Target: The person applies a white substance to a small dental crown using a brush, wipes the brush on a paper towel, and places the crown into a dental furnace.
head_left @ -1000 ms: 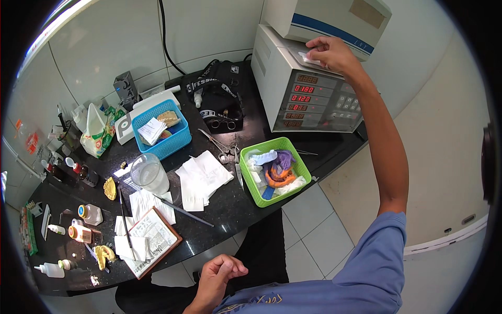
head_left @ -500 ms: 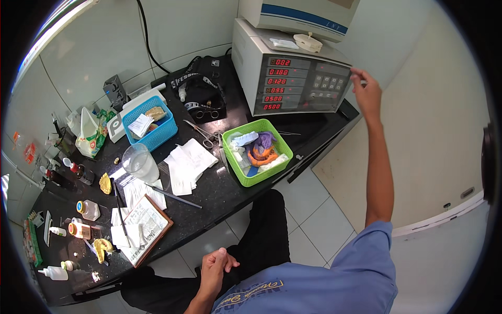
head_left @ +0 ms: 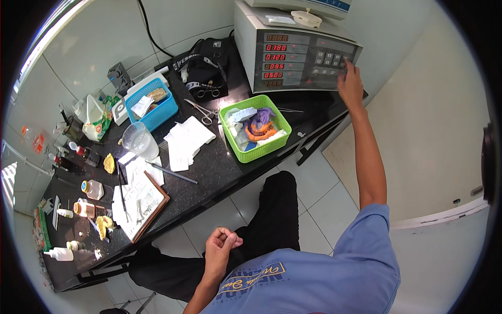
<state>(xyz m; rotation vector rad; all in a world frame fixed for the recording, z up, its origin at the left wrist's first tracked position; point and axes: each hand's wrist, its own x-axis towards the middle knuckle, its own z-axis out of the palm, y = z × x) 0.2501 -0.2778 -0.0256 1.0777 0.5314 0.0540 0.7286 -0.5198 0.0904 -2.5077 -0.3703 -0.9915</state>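
Observation:
My right hand (head_left: 351, 88) reaches to the right side of the control panel of a grey box-shaped machine (head_left: 246, 49). Its index finger is stretched out and touches the panel beside the push buttons (head_left: 329, 58). The thumb stands apart, and this hand holds nothing. Red digits glow in several display windows (head_left: 276, 56) left of the buttons. Above my lap, my left hand (head_left: 222, 248) is closed, fingers curled in and thumb pressed against them, with nothing visible in it.
A green basket (head_left: 256, 155) with purple and orange moulded pieces stands on the black table (head_left: 209, 180), below the machine. Further left are a blue basket (head_left: 170, 111), scissors (head_left: 206, 118), white papers (head_left: 185, 141), a clear cup (head_left: 141, 144), a notebook (head_left: 149, 201) and several bottles.
My right hand has moved from beside the machine's right edge onto the panel. The top and bottom displays now look different. My left fingers are more closed. The view has shifted.

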